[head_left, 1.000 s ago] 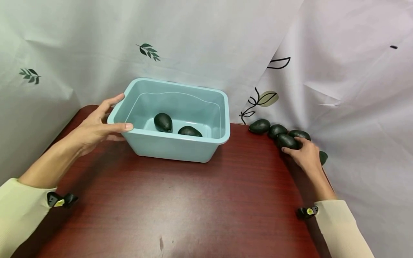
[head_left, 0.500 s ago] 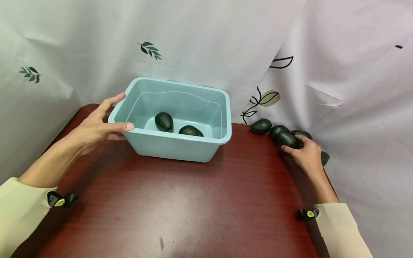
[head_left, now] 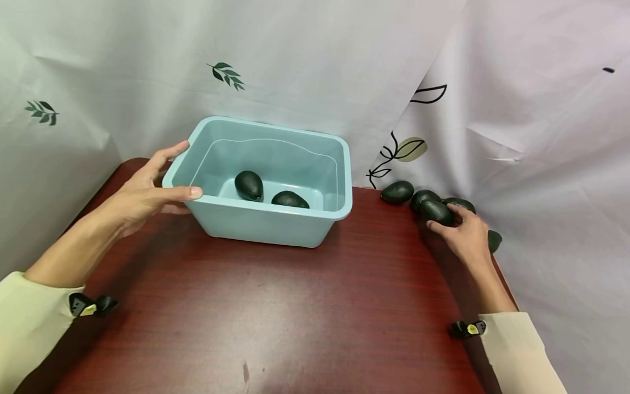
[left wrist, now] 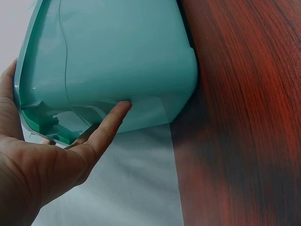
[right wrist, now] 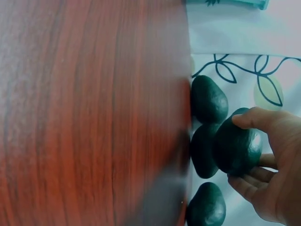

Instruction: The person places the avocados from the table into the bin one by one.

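Note:
My left hand point(head_left: 140, 197) grips the left end of a light blue plastic tub point(head_left: 266, 223). Its thumb lies over the near corner of the rim, and the left wrist view has a finger stretched along the tub's outer wall point(left wrist: 127, 56). Two dark green avocados point(head_left: 249, 186) lie on the tub's floor. At the right, my right hand point(head_left: 467, 235) holds another avocado point(head_left: 436, 212) between thumb and fingers. In the right wrist view this avocado point(right wrist: 237, 143) overlaps one behind it point(right wrist: 203, 150).
Several more avocados point(head_left: 397, 192) lie in a row along the back right edge of the reddish-brown table point(head_left: 295, 317), one partly hidden behind the right hand. White cloth with leaf prints point(head_left: 295, 65) hangs behind the table and along its sides.
My right hand and the avocado in it have shifted very slightly up and left. The left hand keeps its hold on the tub.

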The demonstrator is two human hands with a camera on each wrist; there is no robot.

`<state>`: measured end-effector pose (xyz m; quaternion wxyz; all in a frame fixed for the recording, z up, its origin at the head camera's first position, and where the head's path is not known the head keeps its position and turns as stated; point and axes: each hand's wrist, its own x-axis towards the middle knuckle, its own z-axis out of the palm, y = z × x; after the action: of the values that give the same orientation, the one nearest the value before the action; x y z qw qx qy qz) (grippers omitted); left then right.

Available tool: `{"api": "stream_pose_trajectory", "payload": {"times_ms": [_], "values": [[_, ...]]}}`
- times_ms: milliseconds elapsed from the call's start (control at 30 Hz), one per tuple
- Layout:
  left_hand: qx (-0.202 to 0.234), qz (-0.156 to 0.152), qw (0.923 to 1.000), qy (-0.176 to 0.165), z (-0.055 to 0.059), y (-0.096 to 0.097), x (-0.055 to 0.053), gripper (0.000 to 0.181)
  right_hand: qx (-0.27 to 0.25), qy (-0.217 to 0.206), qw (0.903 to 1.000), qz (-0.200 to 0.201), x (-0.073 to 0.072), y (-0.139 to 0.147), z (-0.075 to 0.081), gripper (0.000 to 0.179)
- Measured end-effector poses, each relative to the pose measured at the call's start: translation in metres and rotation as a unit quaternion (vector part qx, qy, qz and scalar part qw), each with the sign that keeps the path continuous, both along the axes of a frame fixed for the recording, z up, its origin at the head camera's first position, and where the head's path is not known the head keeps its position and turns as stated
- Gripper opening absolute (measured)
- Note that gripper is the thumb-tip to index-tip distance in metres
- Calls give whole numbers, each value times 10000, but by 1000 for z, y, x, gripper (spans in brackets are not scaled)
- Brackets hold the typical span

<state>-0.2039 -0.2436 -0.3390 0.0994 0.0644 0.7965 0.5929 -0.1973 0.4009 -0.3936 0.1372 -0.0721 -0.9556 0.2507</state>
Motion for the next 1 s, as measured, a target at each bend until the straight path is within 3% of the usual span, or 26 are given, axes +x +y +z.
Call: {"api": "stream_pose_trajectory", "payload": {"times_ms": [333, 633, 1000], "values": [[14, 8, 10000, 18, 0, 0, 0, 94, -25, 129, 9999, 90, 2, -13, 9, 76], [-15, -22, 10000, -17, 0, 0, 0, 95, -254, 12, 9994, 230, 2, -29, 17, 84], [62, -9, 10000, 25, 0, 0, 1, 94, -219, 310, 9987, 325, -1, -46, 28, 77]]}}
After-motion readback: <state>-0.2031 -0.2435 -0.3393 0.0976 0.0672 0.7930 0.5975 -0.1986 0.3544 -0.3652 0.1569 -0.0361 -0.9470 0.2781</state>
